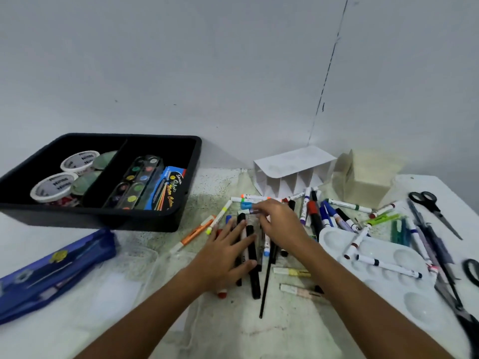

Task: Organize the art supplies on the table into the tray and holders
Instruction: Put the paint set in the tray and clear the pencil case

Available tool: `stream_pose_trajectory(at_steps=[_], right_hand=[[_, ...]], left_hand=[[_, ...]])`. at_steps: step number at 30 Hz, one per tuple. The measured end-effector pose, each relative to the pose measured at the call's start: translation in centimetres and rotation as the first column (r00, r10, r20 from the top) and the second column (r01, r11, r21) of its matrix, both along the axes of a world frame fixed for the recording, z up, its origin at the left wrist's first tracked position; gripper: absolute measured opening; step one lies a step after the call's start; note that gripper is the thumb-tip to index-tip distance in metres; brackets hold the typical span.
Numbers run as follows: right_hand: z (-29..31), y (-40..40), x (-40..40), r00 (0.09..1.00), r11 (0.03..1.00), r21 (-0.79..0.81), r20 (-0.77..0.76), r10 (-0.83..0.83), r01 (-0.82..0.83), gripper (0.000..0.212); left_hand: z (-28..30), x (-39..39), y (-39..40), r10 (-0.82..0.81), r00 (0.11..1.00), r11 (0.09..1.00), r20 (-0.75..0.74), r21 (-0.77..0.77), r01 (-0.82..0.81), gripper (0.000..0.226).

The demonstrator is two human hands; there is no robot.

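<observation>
Mid-table, left hand lies flat, fingers straight, on black markers running front-to-back; right hand pinches a purple-capped marker just beyond.

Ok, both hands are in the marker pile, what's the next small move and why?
Probably lift the marker that the right hand pinches and drop it into the white divided holder just behind. The holder looks unfilled, and the left hand lies flat on the black markers, steadying them.
</observation>
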State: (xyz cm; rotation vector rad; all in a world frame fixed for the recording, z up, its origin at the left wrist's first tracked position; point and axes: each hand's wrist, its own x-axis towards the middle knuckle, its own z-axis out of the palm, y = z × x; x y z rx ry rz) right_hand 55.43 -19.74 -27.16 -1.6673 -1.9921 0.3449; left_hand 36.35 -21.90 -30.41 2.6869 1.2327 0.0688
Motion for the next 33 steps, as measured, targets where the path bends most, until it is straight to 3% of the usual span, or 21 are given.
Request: stream_pose_trajectory(at_steps=[5,10,16,23,29,33], right_hand=[[0.5,3.9,-1.4,0.975,0.994,-0.059,0.207,-0.077,0.091,0.028],[-0.2,4.7,-3.3,0.915,0.975,-0.003,0.346,-0.207,0.222,0.042],[-0.3,4.7,-4.3,0.904,0.951,0.004,0.310,-0.294,0.308,0.037],[-0.4,3.4,-5.2,0.935,0.944,0.093,0.137,-0.327,0.317,0.031],[-0.2,-1.1,-7.3,0.978,0.954,0.222,0.004,-0.208,0.202,0.030],[-0.6,-4.2,-9.1,0.996,0.930,0.357,-0.032,-0.079,0.085,0.028]], left_hand=[[0.7,-3.1,-0.1,0.011,0.996,0.998,0.090,0.065,-0.017,0.081],[0.2,-7.4,-0.6,0.020,0.994,0.990,0.106,0.134,-0.035,0.076],[-1.1,-9.5,-1.1,0.027,0.999,0.991,0.047,0.131,-0.033,0.087],[-1.3,-9.4,-1.1,0.006,0.998,0.988,0.056,0.152,-0.015,0.092],[-1.1,-9.4,-1.4,0.011,0.995,0.989,0.102,0.149,-0.026,0.103],[-1.0,-9.3,-1.2,0.013,0.993,0.992,0.121,0.123,-0.028,0.097]])
